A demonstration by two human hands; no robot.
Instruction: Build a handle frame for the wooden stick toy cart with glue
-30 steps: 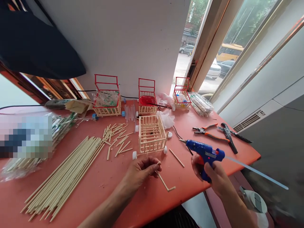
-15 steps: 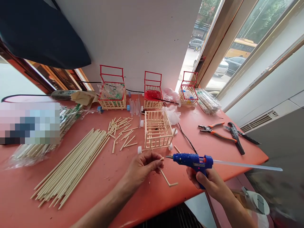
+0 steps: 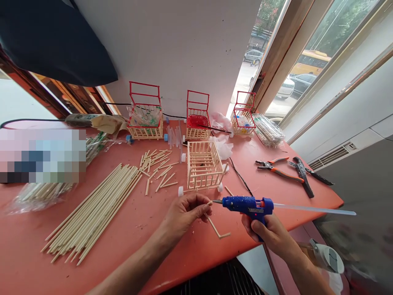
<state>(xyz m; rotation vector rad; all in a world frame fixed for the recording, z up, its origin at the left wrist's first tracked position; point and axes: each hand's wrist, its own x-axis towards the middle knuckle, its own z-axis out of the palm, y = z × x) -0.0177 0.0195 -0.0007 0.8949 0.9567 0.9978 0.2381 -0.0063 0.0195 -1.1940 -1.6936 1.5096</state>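
Observation:
Between its thumb and fingers my left hand (image 3: 192, 209) pinches a bent wooden stick piece (image 3: 214, 226), whose lower end turns off at an angle. My right hand (image 3: 267, 229) is wrapped round the grip of a blue glue gun (image 3: 245, 204), with a clear glue stick (image 3: 313, 209) poking out of its back. The gun's nozzle is at the stick's upper end by my left fingertips; whether they touch is hard to tell. Just beyond my hands stands a small wooden cart (image 3: 204, 166) with white wheels.
Long sticks (image 3: 95, 213) and short cut pieces (image 3: 159, 168) lie on the left of the red table (image 3: 129, 266). Three red-trimmed carts, one being the middle cart (image 3: 198, 119), line the wall. Pliers (image 3: 279, 170) and a dark cutting tool (image 3: 303, 176) rest at right.
The glue gun has shifted slightly left, bringing its nozzle closer to the stick end at my left fingertips. The view has shifted a little.

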